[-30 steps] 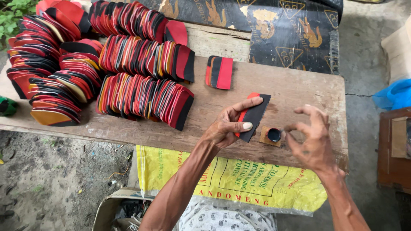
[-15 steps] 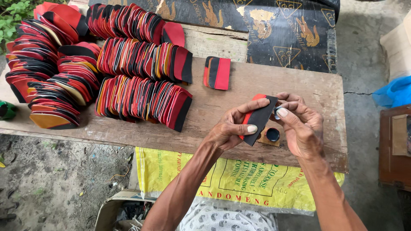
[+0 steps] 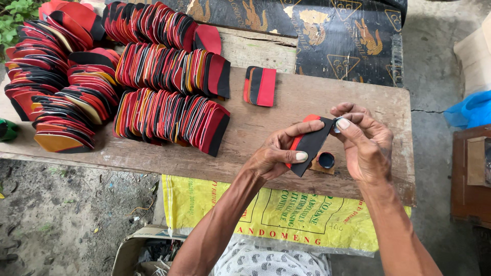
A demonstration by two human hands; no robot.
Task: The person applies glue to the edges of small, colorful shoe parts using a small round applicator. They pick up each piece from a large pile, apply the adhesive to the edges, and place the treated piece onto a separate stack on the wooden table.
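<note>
My left hand [image 3: 276, 153] grips a flat red-and-black shoe-sole piece [image 3: 309, 145], held tilted above the wooden table [image 3: 286, 115]. My right hand [image 3: 365, 145] pinches the top right corner of the same piece with thumb and forefinger, where something small and pale shows. Just under the piece, on a small wooden block, sits a little round pot with a dark blue inside [image 3: 326, 160]. A short stack of three similar pieces [image 3: 260, 86] lies on the table beyond my hands.
Long rows and heaps of red, black and yellow sole pieces [image 3: 169, 110] cover the table's left half. A black printed sheet [image 3: 327, 36] lies at the back. A yellow sack [image 3: 255, 214] hangs below the front edge. A blue bag [image 3: 473, 110] and wooden box [image 3: 470, 174] stand right.
My right hand came in from the right of the pot and took hold of the piece's top corner. My left hand kept the piece and raised it slightly.
</note>
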